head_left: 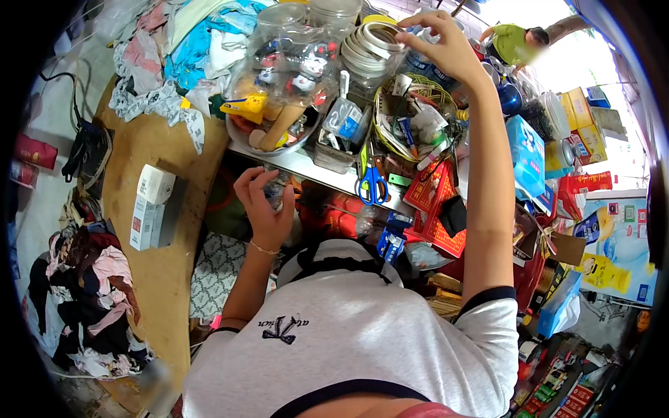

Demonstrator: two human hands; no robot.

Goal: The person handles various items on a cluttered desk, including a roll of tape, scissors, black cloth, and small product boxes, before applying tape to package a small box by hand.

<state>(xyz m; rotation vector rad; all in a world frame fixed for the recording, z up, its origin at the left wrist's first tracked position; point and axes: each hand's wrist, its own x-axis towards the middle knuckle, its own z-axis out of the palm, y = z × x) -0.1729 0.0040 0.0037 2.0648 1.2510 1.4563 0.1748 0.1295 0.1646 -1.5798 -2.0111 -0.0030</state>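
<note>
My right hand (433,43) reaches to the top of a stack of white tape rolls (366,56), its thumb and fingers on the rim of the uppermost white ring (383,38). In front of my body, my left hand (268,202) is raised with its fingers apart and curved, and nothing shows in it. Beyond the left hand stands a bowl (304,141) with bagged items and a yellow packet (245,107). Blue-handled scissors (373,187) hang at the shelf's front edge, beside a clear container (334,155). A round basket (380,125) of small items lies below the tape rolls.
A wooden table (167,272) at the left carries small white boxes (148,209) and heaps of cloth (90,285). Red packets (435,202) and a blue box (526,157) crowd the right. A person in green (511,43) is at the upper right.
</note>
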